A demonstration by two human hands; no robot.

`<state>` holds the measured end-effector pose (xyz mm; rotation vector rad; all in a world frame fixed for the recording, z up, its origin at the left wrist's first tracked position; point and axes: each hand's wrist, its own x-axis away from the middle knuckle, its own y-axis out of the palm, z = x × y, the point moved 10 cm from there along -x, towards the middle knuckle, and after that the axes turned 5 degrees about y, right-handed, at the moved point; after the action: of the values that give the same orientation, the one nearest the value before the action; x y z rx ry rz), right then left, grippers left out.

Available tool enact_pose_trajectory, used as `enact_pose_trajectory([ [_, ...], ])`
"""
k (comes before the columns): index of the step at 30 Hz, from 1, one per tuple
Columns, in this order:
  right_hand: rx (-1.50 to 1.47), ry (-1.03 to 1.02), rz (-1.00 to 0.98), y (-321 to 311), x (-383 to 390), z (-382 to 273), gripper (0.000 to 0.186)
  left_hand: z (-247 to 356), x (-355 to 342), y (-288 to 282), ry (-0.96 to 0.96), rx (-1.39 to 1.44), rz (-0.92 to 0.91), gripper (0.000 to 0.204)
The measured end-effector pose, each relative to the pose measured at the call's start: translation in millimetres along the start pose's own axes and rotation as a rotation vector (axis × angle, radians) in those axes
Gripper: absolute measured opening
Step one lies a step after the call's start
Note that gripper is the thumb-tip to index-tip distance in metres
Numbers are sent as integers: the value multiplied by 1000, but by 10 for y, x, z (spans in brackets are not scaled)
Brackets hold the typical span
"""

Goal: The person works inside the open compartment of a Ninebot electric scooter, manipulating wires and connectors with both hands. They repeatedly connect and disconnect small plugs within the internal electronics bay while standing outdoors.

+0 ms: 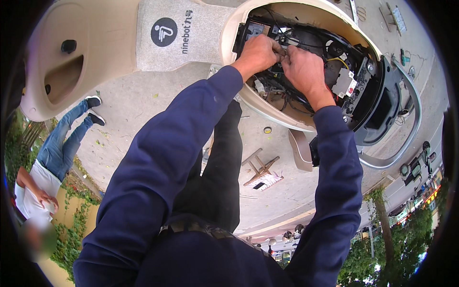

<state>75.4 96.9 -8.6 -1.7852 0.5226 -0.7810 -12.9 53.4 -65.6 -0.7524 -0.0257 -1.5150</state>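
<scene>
A beige electric scooter stands before me with the compartment under its seat laid open. Inside are black cables, metal frame parts and a white box-shaped part. My left hand and my right hand meet over the middle of this compartment. Fingertips of both hands are pinched together, close to thin wires. Whatever sits between them is too small and too covered to name. A white connector hangs at the compartment's near side, below my left hand.
A grey grab rail curves round the scooter's right end. On the pavement lie a roll of tape and a small woven-seat stool. Tools lie at the far right. Another person stands at the left.
</scene>
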Motion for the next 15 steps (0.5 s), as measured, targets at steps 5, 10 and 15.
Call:
enact_pose_trajectory([
  [5,-736,668,-353,389,145,525,17,18,21,-16,-2,73,-15,23],
  [10,-536,525,-266,170,91,518,10,27,10,-15,37,47,12,22],
  [15,258,-318,59,-147,129,-162,13,14,14,-36,10,36,17,22],
])
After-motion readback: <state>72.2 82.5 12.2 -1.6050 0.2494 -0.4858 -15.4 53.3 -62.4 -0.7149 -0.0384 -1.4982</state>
